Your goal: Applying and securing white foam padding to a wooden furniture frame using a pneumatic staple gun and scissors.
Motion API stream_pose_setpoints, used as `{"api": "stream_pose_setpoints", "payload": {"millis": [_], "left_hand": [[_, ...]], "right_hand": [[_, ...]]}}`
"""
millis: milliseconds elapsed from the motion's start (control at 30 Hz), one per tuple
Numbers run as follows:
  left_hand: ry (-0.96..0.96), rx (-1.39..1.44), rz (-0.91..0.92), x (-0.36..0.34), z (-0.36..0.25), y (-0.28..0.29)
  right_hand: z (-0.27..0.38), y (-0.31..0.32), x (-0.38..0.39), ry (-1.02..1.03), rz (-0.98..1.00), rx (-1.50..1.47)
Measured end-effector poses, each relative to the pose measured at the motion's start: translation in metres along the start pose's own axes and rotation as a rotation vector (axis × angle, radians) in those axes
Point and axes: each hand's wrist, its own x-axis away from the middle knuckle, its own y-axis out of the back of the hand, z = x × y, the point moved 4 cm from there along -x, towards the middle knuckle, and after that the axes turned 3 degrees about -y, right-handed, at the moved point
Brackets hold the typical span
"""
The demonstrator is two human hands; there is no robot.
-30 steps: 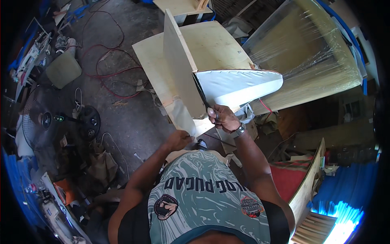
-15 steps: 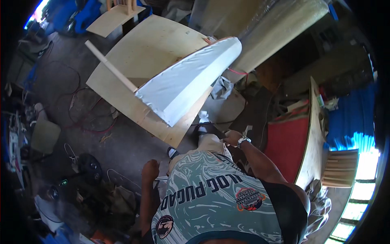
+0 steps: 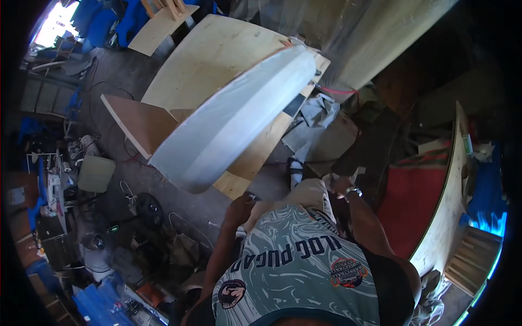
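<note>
My left hand (image 3: 238, 211) is curled closed in front of my left hip. It is near the lower end of a white fabric-covered curved panel (image 3: 234, 122), without touching it. A dark, shiny bit shows by its fingertips, perhaps my sandal behind. My right hand (image 3: 341, 186), with a metal wristwatch (image 3: 353, 192) on its wrist, hangs beside my beige trousers (image 3: 312, 194); motion smears its fingers. The white panel rests across a pale wooden board (image 3: 209, 57), and a brown flat board (image 3: 142, 122) stands out from its left side.
Crumpled grey cloth (image 3: 319, 110) lies right of the panel. A red cushion-like surface (image 3: 413, 206) with a pale curved wooden edge (image 3: 446, 204) stands at my right. A fan (image 3: 95, 247), cords and clutter crowd the left floor. Plastic-wrapped padding (image 3: 389, 46) leans at the back.
My view has shifted and turned. The white panel shows a different angle, with a broad brown board face where a narrow edge showed. My left hand has come forward; the right is blurred beside the trousers.
</note>
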Motion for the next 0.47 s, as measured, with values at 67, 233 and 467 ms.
{"api": "stream_pose_setpoints", "payload": {"millis": [67,233,467], "left_hand": [[0.005,-0.051,0.058,0.003,-0.027,-0.016],[-0.097,-0.199,0.272,-0.027,-0.075,-0.05],[-0.465,-0.34,0.277,-0.064,-0.079,-0.096]], "right_hand": [[-0.033,-0.009,0.04,-0.208,-0.067,-0.031],[-0.049,-0.046,0.15,-0.987,-0.849,-1.49],[0.055,-0.142,0.293,-1.233,-1.265,-1.045]]}}
